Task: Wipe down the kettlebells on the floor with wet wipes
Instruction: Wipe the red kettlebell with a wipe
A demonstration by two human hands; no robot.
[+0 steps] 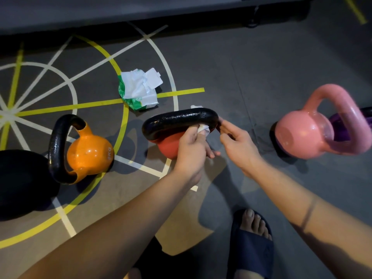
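Kettlebell handle (pixel 177 117), wet wipe (pixel 204 128) in left fingers' (pixel 198 135) pinch against it, right fingers (pixel 226 127) curled round its end.

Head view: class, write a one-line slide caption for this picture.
Left hand presses a wet wipe to the black handle of the red kettlebell while the right hand touches the handle's end.

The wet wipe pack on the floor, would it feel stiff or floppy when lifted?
Probably floppy: the wet wipe pack looks crumpled and sagging. Likely light: thin film, no hard shell. Its lid stands open with wipes bunched out, so some might trail or drop.
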